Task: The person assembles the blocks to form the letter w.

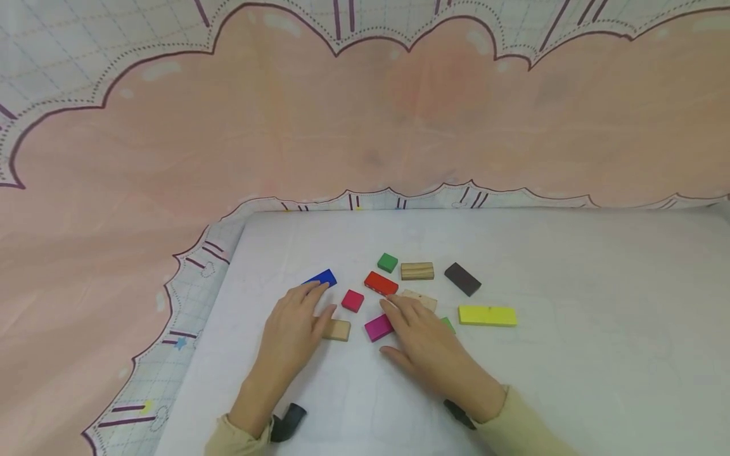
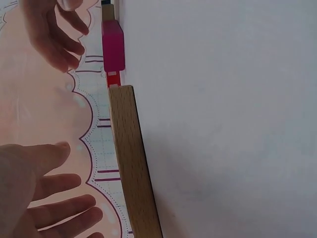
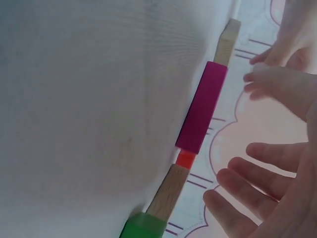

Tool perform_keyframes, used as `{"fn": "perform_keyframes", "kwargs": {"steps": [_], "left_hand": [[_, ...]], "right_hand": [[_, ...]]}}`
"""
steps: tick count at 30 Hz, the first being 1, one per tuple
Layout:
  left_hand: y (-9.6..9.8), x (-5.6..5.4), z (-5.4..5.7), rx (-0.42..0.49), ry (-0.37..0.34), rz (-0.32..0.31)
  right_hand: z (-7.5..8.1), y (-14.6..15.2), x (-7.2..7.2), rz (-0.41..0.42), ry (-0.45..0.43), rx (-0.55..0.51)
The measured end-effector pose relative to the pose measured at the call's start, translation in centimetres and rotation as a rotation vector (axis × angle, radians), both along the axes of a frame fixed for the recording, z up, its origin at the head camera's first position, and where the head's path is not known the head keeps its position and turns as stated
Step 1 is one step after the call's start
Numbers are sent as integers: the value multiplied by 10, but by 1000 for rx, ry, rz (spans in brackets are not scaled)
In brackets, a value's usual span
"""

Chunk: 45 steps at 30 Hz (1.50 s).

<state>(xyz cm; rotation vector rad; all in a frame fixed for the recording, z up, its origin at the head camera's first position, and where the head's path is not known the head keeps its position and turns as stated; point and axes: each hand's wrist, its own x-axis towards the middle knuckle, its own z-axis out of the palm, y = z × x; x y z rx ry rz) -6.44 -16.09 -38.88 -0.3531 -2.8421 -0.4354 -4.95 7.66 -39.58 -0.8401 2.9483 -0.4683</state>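
My left hand (image 1: 293, 326) is over the left side of a group of small blocks, fingers spread and relaxed. Its fingertips overlap a blue block (image 1: 325, 277) in the head view, and a light wooden block (image 1: 338, 330) shows partly beside the thumb. My right hand (image 1: 424, 342) hovers over the group's right side, its fingers loosely extended. It partly covers a magenta block (image 1: 377, 327), a pale wooden block (image 1: 424, 299) and a green block (image 1: 447, 323). Between the hands lie a crimson block (image 1: 352, 301) and a red block (image 1: 381, 283). Both wrist views show fingers apart, holding nothing.
Farther back lie a dark green block (image 1: 388, 263), a striped wooden block (image 1: 417, 271) and a dark brown block (image 1: 462, 279). A long yellow block (image 1: 487, 315) is at the right. The white tabletop (image 1: 599, 354) meets a patterned pink cloth (image 1: 342, 126) behind and at the left.
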Motion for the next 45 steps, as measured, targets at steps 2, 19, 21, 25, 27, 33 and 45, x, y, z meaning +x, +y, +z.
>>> {"fn": "perform_keyframes", "kwargs": {"steps": [2, 19, 21, 25, 27, 33, 45], "left_hand": [[-1, -2, 0, 6, -11, 5], [-12, -24, 3, 76, -108, 71], [-14, -27, 4, 88, -113, 71], [-16, -33, 3, 104, -126, 67], [-16, -35, 2, 108, -136, 65], [-17, -40, -1, 133, -160, 53], [-27, -48, -6, 152, -188, 39]], "right_hand": [[0, -3, -1, 10, -10, 0], [0, -25, -14, 73, -93, -81], [-1, -28, -15, 84, -96, -98], [-1, -32, -17, 100, -90, -109], [-1, -34, -18, 107, -89, -108], [-1, -42, -20, 115, -150, -139], [-3, -54, -24, 134, -240, -221]]}}
